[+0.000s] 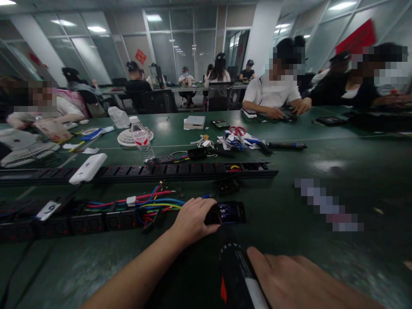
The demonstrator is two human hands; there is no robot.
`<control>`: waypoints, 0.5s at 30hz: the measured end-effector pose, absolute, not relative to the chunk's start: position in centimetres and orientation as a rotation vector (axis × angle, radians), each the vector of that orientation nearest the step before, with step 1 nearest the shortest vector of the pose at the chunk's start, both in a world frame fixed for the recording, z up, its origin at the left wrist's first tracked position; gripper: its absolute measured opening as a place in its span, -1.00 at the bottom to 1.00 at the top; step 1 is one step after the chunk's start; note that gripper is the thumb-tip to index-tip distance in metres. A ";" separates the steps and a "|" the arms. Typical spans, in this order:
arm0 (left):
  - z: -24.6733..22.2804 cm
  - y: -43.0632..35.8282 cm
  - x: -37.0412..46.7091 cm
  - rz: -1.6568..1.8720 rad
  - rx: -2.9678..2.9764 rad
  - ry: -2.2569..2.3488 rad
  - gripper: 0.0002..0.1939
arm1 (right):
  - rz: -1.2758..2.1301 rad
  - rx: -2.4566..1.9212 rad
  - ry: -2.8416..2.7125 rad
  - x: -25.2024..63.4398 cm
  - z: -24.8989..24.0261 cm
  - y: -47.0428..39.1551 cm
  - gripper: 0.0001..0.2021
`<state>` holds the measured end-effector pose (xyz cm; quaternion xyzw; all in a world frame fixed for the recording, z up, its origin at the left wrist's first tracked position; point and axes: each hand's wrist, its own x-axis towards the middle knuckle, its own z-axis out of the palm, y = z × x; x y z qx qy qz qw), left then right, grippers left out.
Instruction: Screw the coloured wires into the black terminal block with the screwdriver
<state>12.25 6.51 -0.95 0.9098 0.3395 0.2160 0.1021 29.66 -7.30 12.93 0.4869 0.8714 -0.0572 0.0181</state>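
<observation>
My left hand is closed around a small black plastic module with a bluish inner part, on the green table. In my right hand is a black cordless electric screwdriver with numbers on its collar and an orange-red switch. Its front end points at the near side of the module; whether the tip touches is hidden. Coloured wires run from a black power strip on the left toward my left hand. Behind the module lies a black open housing piece.
Farther back are a long power strip, a white box on it, a water bottle, a small fan, red-handled scissors and a blue-black screwdriver. Across the table a person handles a dark part.
</observation>
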 end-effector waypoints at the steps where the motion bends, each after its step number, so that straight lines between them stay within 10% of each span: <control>1: -1.0 6.5 12.3 0.639 2.682 1.005 -0.49 | -0.147 1.513 2.729 29.7 13.0 -7.3 -0.72; 15: -0.7 5.5 12.3 0.658 2.718 1.039 -0.52 | 0.139 1.552 2.797 30.3 12.5 -8.5 -0.87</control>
